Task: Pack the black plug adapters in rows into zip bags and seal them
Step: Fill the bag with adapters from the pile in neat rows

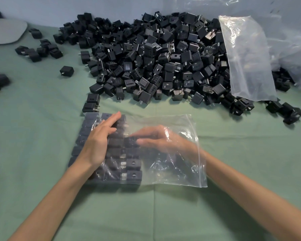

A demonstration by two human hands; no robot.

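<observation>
A clear zip bag (174, 169) lies flat on the green cloth, its zip mouth at the right. Its left half holds black plug adapters (132, 164) packed in rows. My left hand (99, 140) rests flat on top of the bag, fingers spread over the packed rows. Reaching in through the mouth, my right hand (156, 138) is inside the bag with its fingertips against an adapter in the newest row; whether it grips that adapter I cannot tell. A big heap of loose adapters (155, 56) lies behind the bag.
Two loose adapters (92, 103) stand just beyond the bag's far left corner. Empty clear bags (247, 56) lie over the heap's right side. Small clusters of adapters (40, 49) sit at far left, with more at the right (288, 112). A grey pad (5, 32) lies at the back left.
</observation>
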